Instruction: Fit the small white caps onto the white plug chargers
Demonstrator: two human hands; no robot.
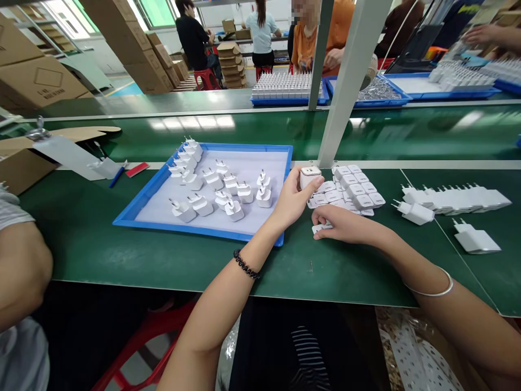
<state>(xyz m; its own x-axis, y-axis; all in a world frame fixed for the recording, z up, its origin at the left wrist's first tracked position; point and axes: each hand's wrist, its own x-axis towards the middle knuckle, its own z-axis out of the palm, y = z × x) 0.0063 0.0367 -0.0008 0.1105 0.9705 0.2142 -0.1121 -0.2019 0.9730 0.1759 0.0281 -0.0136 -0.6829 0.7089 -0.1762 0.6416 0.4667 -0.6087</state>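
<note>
My left hand [293,196] is closed round a white charger housing [310,175], its end with port openings facing up. My right hand [345,222] pinches a small white cover plate [321,228] low over the green table. Just beyond my hands lie stacked white cover plates [358,189] with printed faces. To the left, several white plug chargers [211,179] stand pins up in a blue-rimmed tray [195,232]. A row of white plug chargers [459,200] lies to the right, with a single charger [477,237] nearer me.
A white post [342,92] rises behind the plates. A blue pen [117,176], a red strip [137,169] and a clipboard [69,155] lie at the left. A co-worker's arm [22,260] is at the left edge. Trays of chargers [288,89] stand across the conveyor [228,130].
</note>
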